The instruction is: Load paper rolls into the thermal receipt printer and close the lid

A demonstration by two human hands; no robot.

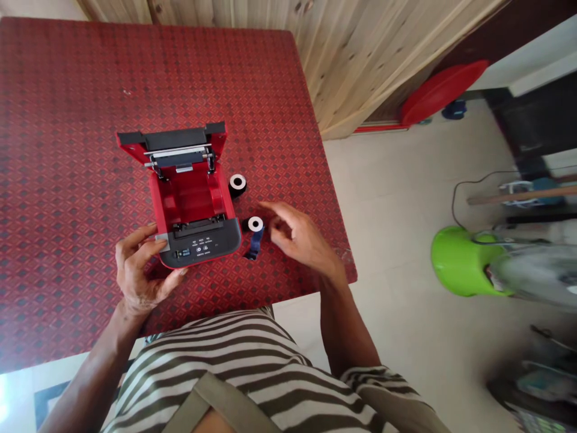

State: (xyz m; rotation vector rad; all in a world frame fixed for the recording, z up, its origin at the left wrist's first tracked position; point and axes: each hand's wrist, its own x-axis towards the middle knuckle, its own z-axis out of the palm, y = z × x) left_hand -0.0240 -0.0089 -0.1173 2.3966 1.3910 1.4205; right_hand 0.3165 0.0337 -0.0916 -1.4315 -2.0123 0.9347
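Observation:
A red and black label printer [193, 204] stands on the table with its lid [178, 144] raised and its red inner bay showing. My left hand [143, 264] grips the printer's front left corner, fingers over the side and top, thumb at the front edge. Close to the printer's right side are two dark rolls with white cores. The nearer ribbon roll [255, 225] has a dark blue tail [255, 245] lying loose on the table; the farther roll [237, 184] sits behind it. Just right of the nearer roll, my right hand [295, 236] has its index finger stretched out and the others loosely curled, holding nothing visible.
The table [67, 150] has a red patterned cover, and its right edge passes just beyond my right hand. A wooden panel [356, 54] rises behind it. On the floor to the right are a green bucket [455, 261] and a stick [518, 194].

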